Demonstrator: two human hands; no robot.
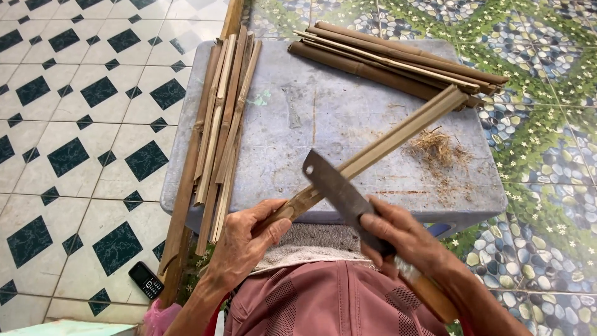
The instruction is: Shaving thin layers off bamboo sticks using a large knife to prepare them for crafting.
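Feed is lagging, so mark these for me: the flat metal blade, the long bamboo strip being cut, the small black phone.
flat metal blade [336, 186], head view, mid-blade
long bamboo strip [398, 134], head view, mid-length
small black phone [146, 280], head view, keypad

Grey plastic stool top [292, 112]: stood at centre, scuffed. Split bamboo strips [219, 130]: lay along its 9 o'clock edge. Darker bamboo lengths [398, 62]: piled at 1 o'clock. Fibre shavings [435, 149]: heaped at 3 o'clock. Small black phone [145, 280]: lay at 7 o'clock on tiled floor [68, 118].
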